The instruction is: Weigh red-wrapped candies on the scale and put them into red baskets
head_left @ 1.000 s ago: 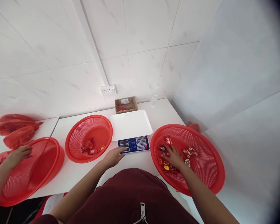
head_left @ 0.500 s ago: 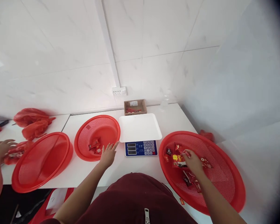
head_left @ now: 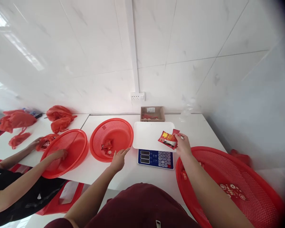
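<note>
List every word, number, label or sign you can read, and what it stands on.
"7 8 9": scale keypad, top row
"4 5 6": second row
"1 2 3": third row
"0": bottom row
Too small or blurred to read: the scale's other markings, the yellow print on the packet in the right hand, and the label on the cardboard box.

3 red bskts (head_left: 123, 137), 1 elec. scale (head_left: 155, 159), 1 cdbd. box (head_left: 156, 113) & 1 skt. (head_left: 137, 96)

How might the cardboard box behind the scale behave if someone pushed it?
The cardboard box would probably slide, not roll, given its straight sides. Thin walls suggest it is light. Low and wide, it seems unlikely to tip.
</note>
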Available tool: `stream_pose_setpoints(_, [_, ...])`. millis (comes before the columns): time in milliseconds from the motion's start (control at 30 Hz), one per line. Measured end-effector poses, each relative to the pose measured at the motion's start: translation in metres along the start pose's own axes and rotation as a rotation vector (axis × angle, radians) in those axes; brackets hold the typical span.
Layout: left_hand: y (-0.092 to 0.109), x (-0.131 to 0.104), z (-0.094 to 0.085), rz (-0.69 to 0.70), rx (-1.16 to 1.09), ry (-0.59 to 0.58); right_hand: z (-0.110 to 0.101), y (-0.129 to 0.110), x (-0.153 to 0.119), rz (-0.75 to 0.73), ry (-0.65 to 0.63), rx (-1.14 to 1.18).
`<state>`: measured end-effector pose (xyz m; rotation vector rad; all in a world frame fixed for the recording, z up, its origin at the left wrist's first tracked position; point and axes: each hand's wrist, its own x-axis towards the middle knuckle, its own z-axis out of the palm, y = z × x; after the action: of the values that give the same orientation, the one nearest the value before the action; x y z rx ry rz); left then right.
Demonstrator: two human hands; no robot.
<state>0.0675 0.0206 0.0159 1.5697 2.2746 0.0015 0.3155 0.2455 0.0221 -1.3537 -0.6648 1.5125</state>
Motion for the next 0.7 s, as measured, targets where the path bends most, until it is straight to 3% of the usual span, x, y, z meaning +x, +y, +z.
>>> stream_pose_setpoints(100, [0.001, 0.001, 0.0, -0.009, 0.001, 0.017, 0.016, 0.006, 0.006, 0.125, -0.015, 0.042])
stream_pose_setpoints(200, [0.002, 0.002, 0.002, -0.025, 0.008, 0.022, 0.013, 0.006, 0.009, 0.146, -0.039, 0.034])
stream_pose_setpoints(367, [0.002, 0.001, 0.005, -0.018, 0.014, 0.036, 0.007, 0.0, 0.01, 0.115, -0.085, 0.024])
stream_pose_setpoints(567, [0.002, -0.001, 0.005, -0.018, 0.021, 0.034, 0.02, 0.004, 0.008, 0.043, -0.283, -0.134])
stream_pose_setpoints(700, [0.004, -0.001, 0.003, -0.034, 0.034, 0.024, 0.013, 0.01, 0.013, 0.026, -0.237, -0.165])
